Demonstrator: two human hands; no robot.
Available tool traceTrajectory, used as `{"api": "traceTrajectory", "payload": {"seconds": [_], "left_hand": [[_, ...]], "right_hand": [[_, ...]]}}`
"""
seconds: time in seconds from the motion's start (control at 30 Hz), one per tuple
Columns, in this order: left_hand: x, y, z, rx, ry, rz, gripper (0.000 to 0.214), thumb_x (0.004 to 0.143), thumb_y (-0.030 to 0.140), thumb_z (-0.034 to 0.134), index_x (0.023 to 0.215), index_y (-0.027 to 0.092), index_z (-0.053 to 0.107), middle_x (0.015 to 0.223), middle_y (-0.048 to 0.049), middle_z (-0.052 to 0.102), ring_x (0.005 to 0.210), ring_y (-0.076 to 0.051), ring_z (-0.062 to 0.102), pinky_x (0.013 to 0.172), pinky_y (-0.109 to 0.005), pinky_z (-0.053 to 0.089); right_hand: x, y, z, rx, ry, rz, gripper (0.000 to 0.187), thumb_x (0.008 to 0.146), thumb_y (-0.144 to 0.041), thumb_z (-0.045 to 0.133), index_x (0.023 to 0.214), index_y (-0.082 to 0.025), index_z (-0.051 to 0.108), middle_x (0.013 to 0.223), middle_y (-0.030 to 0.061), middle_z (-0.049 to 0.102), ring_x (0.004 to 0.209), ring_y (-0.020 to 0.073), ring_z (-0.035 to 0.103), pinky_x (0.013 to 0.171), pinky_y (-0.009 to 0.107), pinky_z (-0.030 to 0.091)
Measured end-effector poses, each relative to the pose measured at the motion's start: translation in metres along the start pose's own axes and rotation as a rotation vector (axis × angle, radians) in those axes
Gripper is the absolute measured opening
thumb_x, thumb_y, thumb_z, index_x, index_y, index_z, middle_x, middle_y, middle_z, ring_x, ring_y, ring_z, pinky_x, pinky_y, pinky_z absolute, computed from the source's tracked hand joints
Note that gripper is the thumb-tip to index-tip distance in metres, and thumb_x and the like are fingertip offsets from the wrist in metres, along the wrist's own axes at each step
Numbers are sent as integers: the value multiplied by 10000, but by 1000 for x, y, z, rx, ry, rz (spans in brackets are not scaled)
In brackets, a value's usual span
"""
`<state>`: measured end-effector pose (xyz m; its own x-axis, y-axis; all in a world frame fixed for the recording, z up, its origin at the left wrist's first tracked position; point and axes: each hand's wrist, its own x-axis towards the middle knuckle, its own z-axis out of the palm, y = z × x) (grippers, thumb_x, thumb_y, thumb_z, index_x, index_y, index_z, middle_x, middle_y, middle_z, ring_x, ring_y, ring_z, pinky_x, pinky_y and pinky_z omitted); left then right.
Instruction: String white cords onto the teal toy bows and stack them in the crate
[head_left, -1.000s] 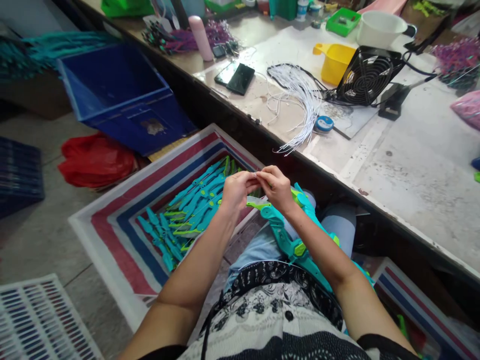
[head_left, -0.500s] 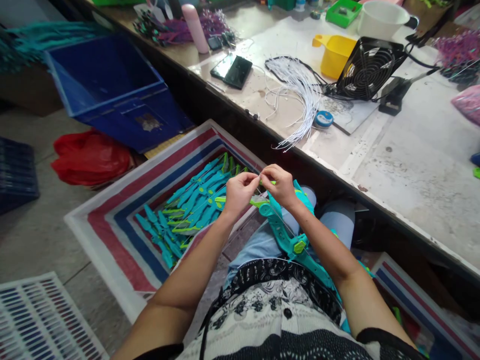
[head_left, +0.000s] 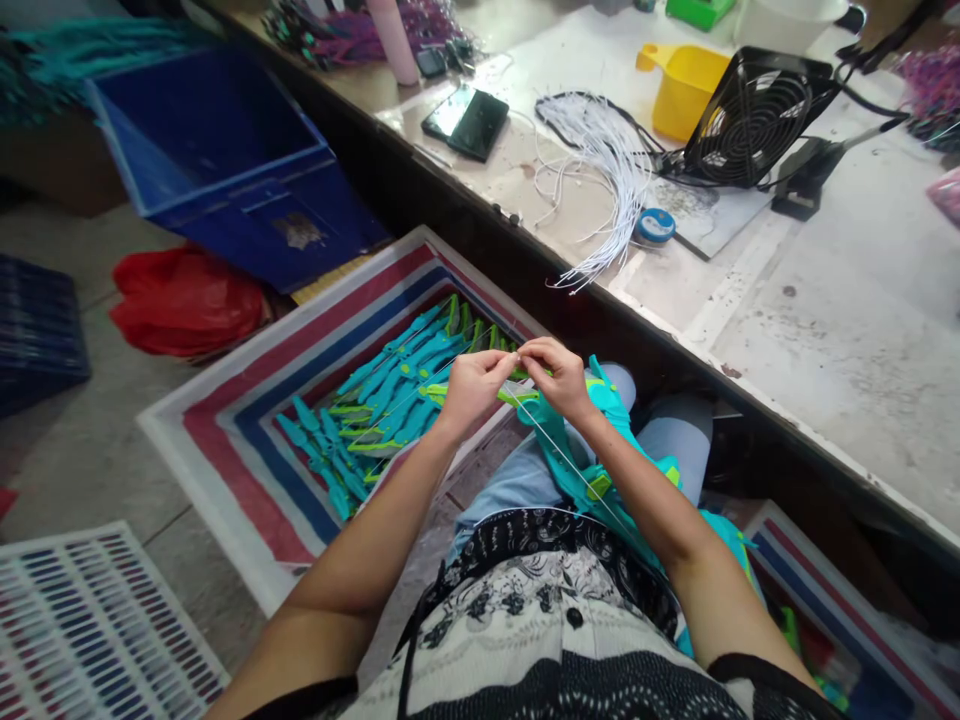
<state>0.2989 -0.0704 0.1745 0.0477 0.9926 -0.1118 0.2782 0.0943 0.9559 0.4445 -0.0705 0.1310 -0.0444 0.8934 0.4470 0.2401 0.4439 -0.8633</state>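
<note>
A teal and green toy bow (head_left: pixel 570 465) lies across my lap. From it a thin white string (head_left: pixel 559 445) runs up to my fingers. My left hand (head_left: pixel 478 385) is closed in a pinch on the string. Fingertip to fingertip with it, my right hand (head_left: pixel 555 375) pinches the string too; the exact spot between the fingers is too small to make out. Part of the bow is hidden behind my right forearm. Left of my hands, several similar toy bows (head_left: pixel 405 385) lie stacked in a striped lined crate (head_left: pixel 240 470).
On the table (head_left: pixel 840 330) are a bundle of white strings (head_left: pixel 611 190), a blue round tin (head_left: pixel 655 226), a black fan (head_left: pixel 757 120), a yellow cup (head_left: pixel 686 95) and a phone (head_left: pixel 466 122). A blue bin (head_left: pixel 247 215), red bag (head_left: pixel 184 300) and white basket (head_left: pixel 97 620) stand left.
The view has shifted slightly. Both hands stay together in a pinch, and the string now shows taut across the bow toward my waist.
</note>
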Motion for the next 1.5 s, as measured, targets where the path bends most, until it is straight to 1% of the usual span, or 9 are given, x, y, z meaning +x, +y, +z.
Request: {"api": "traceTrajectory", "payload": {"seconds": [0.37,0.63,0.83,0.9,0.97,1.07,1.2,1.3,1.5], "left_hand": [[3,3,-2,25,-87,58,311,789,411,580,662,160,714,621,-16,637,602,-144,515,559,-234,374],[2,3,-1,94,-78,98,263,788,362,592,663,159,704,589,-1,616,590,-131,516,572,-232,382],[-9,-11,-8,-284,14,-35,373,715,421,675,998,181,709,1030,-67,716,875,-186,643,653,-241,495],[-27,-30,-14,-309,176,-158,357,687,449,677,914,173,691,973,-67,708,846,-183,640,621,-233,489],[-54,-56,-20,-184,218,-326,329,661,478,676,746,160,658,775,-50,678,709,-166,604,569,-229,451],[-104,-89,-23,77,37,-414,336,689,499,648,671,164,639,640,-29,624,624,-166,554,576,-258,439],[-150,-96,-23,411,-236,-98,246,817,415,608,882,191,687,871,-66,687,848,-212,612,810,-335,492],[-158,-85,-25,729,-506,54,223,885,352,568,979,203,704,934,-91,678,929,-232,616,840,-343,495],[-149,-73,-36,1013,-738,45,314,956,229,414,820,167,690,844,-110,700,842,-234,660,737,-316,482]], "right_hand": [[-2,-6,-4,-123,0,-78,168,931,-272,547,838,-193,662,910,68,663,859,155,636,764,297,529],[4,-5,0,-354,23,36,160,882,-175,476,759,-198,576,860,49,604,797,153,585,757,283,486],[0,-7,-17,-326,36,54,133,899,-218,517,812,-203,617,901,73,632,906,212,571,856,377,461],[-9,-13,-24,-326,46,40,134,911,-215,509,856,-209,631,913,79,635,907,219,569,854,394,467],[-22,-20,-26,-261,-77,-27,151,929,-211,488,932,-215,639,927,77,639,896,208,586,830,379,490],[-42,-26,-13,-178,-400,-132,211,936,-195,476,1071,-229,634,1039,87,651,982,202,614,865,372,518],[-51,-20,20,-425,-585,-62,441,845,-151,610,1283,-169,560,1365,172,524,1345,304,416,1108,516,368],[-42,-12,42,-642,-641,40,570,834,-123,613,1388,-123,477,1450,203,438,1381,340,354,1149,553,283],[-22,0,55,-816,-745,203,510,896,-20,374,1372,-153,501,1166,170,563,1060,248,553,922,413,470]]}}
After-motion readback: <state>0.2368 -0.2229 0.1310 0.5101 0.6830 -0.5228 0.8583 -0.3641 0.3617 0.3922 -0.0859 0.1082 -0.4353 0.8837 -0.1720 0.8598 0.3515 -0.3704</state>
